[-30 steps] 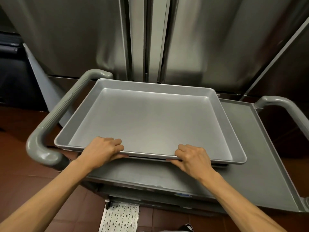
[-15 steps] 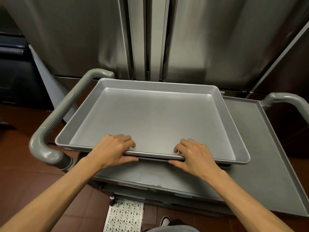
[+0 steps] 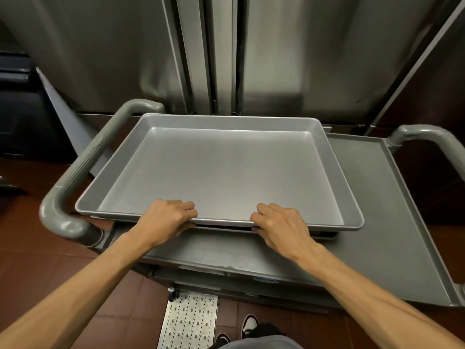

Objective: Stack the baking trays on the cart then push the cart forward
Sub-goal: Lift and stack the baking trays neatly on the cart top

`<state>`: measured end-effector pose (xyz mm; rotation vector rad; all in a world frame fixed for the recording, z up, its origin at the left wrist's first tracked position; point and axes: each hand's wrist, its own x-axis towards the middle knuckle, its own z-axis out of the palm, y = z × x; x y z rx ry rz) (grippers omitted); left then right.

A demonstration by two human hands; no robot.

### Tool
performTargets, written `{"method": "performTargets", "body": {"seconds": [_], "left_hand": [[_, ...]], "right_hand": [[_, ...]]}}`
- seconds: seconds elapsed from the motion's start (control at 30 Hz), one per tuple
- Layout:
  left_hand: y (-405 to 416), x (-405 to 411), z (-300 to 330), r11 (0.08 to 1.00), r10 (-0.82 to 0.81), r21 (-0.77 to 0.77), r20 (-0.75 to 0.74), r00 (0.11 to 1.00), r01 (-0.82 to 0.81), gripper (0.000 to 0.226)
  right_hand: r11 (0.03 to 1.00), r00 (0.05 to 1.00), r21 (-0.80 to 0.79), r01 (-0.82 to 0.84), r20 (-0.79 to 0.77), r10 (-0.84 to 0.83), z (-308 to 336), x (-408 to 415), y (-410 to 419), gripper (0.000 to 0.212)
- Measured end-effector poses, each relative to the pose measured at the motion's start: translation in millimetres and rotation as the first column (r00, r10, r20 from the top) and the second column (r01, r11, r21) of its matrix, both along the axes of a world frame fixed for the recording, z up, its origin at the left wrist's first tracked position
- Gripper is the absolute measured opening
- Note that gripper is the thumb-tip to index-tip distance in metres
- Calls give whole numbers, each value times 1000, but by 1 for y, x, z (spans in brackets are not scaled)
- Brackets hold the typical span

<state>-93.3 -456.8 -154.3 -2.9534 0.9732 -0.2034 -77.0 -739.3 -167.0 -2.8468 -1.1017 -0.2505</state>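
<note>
A large empty metal baking tray lies on top of another tray whose dark edge shows just beneath its near rim. Both sit on the grey cart's top shelf, toward its left end. My left hand grips the top tray's near rim, fingers curled over it and thumb underneath. My right hand grips the same rim further right in the same way.
The cart has grey handles at its left end and right end. Stainless steel fridge doors stand right behind the cart. A perforated metal floor plate and my shoes lie on the red tile floor below.
The top tray has settled slightly further back and right over the lower tray. My hands stay on its near rim, fingers now curled further over it.
</note>
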Motion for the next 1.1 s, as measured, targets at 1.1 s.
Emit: {"method": "performTargets", "body": {"seconds": [1.1], "left_hand": [[-77, 12, -24, 977, -213, 13, -87, 973, 215, 19]], "right_hand": [[995, 995, 13, 102, -10, -101, -8, -29, -95, 21]]}}
